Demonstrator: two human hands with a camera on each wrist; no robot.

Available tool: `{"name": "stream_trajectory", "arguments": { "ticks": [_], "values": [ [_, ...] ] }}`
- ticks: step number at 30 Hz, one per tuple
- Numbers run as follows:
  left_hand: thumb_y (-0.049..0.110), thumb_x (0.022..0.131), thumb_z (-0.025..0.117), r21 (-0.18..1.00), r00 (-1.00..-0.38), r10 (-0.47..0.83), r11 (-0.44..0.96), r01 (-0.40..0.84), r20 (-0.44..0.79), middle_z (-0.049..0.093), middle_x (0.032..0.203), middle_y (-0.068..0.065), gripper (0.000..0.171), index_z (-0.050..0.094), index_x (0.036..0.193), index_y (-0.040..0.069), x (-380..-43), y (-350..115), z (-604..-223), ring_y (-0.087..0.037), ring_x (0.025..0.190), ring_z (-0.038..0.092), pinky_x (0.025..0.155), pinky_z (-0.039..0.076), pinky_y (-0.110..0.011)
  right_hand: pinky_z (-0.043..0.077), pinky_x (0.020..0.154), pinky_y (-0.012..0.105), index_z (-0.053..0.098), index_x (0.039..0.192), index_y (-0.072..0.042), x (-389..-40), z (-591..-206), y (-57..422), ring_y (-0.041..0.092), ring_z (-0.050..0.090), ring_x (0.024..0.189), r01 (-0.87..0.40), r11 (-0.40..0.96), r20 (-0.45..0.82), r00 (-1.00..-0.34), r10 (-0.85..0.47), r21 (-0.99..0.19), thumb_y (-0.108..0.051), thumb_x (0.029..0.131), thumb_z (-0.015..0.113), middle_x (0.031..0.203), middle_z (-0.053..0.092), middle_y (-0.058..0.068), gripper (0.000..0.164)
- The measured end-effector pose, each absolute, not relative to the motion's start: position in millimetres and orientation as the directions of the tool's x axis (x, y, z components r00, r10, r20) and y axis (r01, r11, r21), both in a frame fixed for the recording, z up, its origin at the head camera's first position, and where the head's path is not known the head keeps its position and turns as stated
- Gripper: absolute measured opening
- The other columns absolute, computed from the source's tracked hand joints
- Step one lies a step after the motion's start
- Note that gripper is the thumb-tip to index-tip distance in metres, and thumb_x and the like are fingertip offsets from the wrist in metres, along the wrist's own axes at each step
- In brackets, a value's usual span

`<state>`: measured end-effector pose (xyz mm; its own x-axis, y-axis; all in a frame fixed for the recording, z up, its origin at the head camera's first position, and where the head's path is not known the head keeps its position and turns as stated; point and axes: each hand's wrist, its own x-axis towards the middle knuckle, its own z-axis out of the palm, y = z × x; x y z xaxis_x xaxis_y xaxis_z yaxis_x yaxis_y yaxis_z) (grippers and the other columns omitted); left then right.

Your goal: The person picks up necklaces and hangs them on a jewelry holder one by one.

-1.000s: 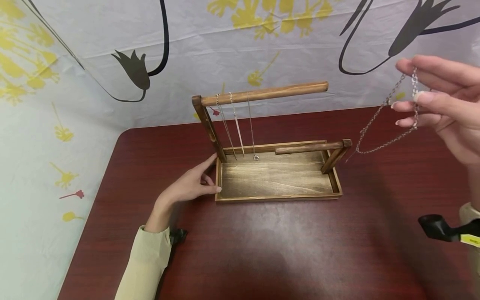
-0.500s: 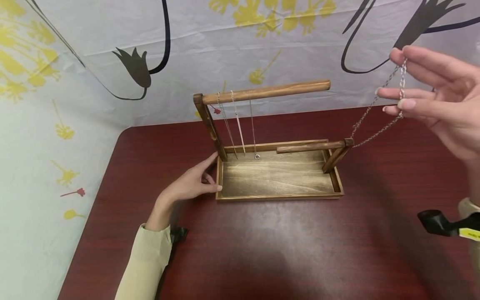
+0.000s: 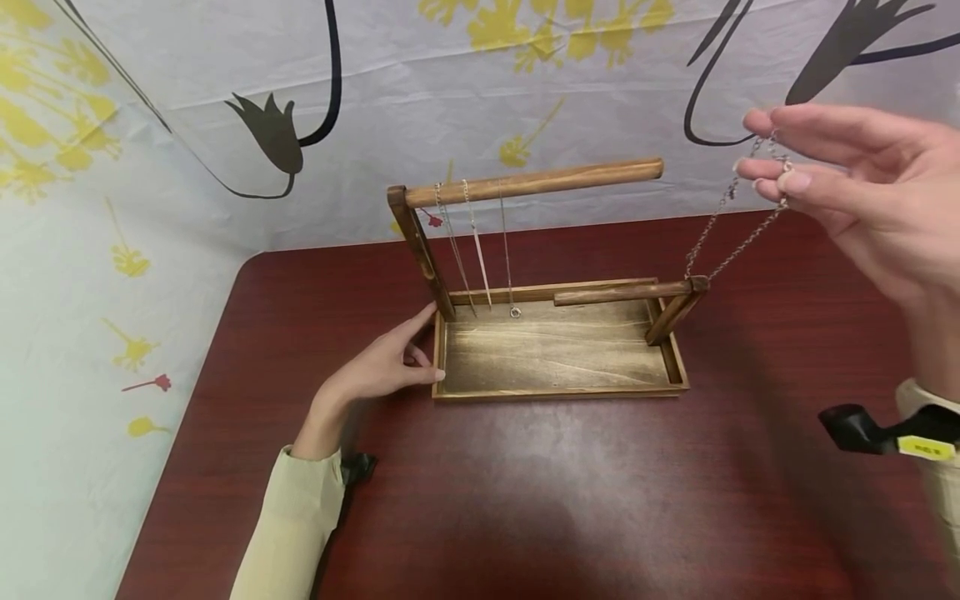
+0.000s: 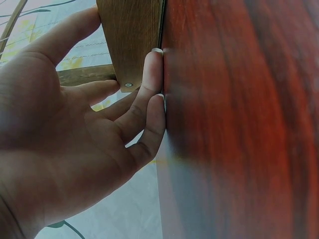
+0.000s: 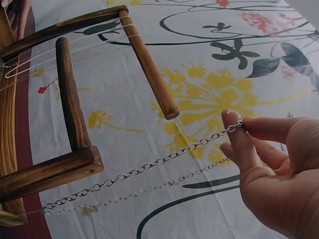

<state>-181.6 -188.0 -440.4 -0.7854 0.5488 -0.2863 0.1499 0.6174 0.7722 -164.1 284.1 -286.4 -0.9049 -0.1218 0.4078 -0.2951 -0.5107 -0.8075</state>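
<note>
A wooden jewelry stand (image 3: pixel 551 354) stands on the table, its base a shallow tray. My left hand (image 3: pixel 378 367) grips the tray's left end, thumb at the front corner and index finger toward the back. Up at the right, my right hand (image 3: pixel 877 187) pinches a silver chain necklace (image 5: pixel 159 161) between thumb and fingers. Two strands slant down from it and pass behind the stand's short right post (image 3: pixel 667 321); their lower end is hidden in the head view. Several thin necklaces (image 3: pixel 481 258) hang from the left part of the long upper bar (image 3: pixel 540 179); one carries a ring-shaped pendant (image 3: pixel 515 312).
A shorter, lower bar (image 3: pixel 618 294) juts left from the right post. The upper bar's right end is free. Behind the dark red table (image 3: pixel 555 483) hangs a pale cloth (image 3: pixel 420 108) with a flower print. Straps with black devices sit at both wrists.
My right hand has moved left toward the stand, carrying the necklace, whose lower part has passed behind the right post. My left hand keeps its place on the tray.
</note>
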Motion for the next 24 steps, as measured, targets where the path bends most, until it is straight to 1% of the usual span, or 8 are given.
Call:
{"name": "stream_trajectory", "arguments": {
  "ticks": [5,9,13,15,19,24],
  "values": [
    [0.025,0.088,0.078,0.773,-0.785,0.55,0.616,0.151,-0.284,0.05,0.133,-0.009,0.1,0.01,0.161,0.026,-182,-188,-441,-0.015,0.088,0.066,0.077,0.051,-0.036,0.056,0.081,0.037,0.042,0.136,0.022,-166,-282,280,0.044,0.068,0.097,-0.24,-0.518,0.34,-0.935,-0.105,-0.821,0.038,0.083,0.037,0.132,0.054,0.034,0.056],
    [0.025,0.088,0.078,0.776,-0.782,0.555,0.612,0.153,-0.283,0.048,0.136,-0.009,0.1,0.01,0.161,0.025,-182,-188,-441,-0.015,0.089,0.066,0.077,0.051,-0.036,0.057,0.078,0.035,0.043,0.136,0.023,-167,-279,276,0.042,0.069,0.097,-0.244,-0.478,0.331,-0.938,-0.104,-0.844,0.038,0.083,0.038,0.134,0.053,0.034,0.055],
    [0.025,0.088,0.078,0.778,-0.781,0.558,0.609,0.156,-0.281,0.047,0.138,-0.009,0.1,0.01,0.161,0.025,-182,-188,-441,-0.016,0.089,0.066,0.078,0.051,-0.036,0.057,0.077,0.034,0.043,0.136,0.022,-170,-277,274,0.042,0.068,0.099,-0.231,-0.482,0.326,-0.937,-0.124,-0.845,0.037,0.083,0.038,0.136,0.052,0.033,0.055],
    [0.025,0.088,0.078,0.777,-0.781,0.559,0.609,0.159,-0.278,0.047,0.138,-0.009,0.1,0.01,0.161,0.025,-183,-188,-441,-0.015,0.089,0.066,0.078,0.052,-0.036,0.056,0.078,0.033,0.044,0.136,0.022,-170,-275,272,0.041,0.068,0.101,-0.223,-0.474,0.319,-0.939,-0.132,-0.852,0.036,0.084,0.039,0.137,0.052,0.032,0.055],
    [0.026,0.088,0.078,0.775,-0.781,0.562,0.61,0.167,-0.274,0.049,0.135,-0.01,0.1,0.009,0.161,0.025,-183,-187,-441,-0.014,0.089,0.066,0.078,0.051,-0.036,0.056,0.08,0.031,0.044,0.137,0.02,-171,-271,267,0.037,0.068,0.104,-0.239,-0.386,0.314,-0.939,-0.144,-0.891,0.033,0.086,0.044,0.139,0.052,0.029,0.054],
    [0.026,0.089,0.077,0.775,-0.781,0.561,0.609,0.167,-0.273,0.049,0.134,-0.01,0.099,0.009,0.161,0.026,-182,-188,-442,-0.014,0.089,0.066,0.079,0.051,-0.036,0.055,0.084,0.03,0.047,0.138,0.016,-173,-268,261,0.035,0.067,0.107,-0.22,-0.359,0.295,-0.94,-0.17,-0.907,0.031,0.086,0.047,0.14,0.051,0.026,0.054]
  ]
}}
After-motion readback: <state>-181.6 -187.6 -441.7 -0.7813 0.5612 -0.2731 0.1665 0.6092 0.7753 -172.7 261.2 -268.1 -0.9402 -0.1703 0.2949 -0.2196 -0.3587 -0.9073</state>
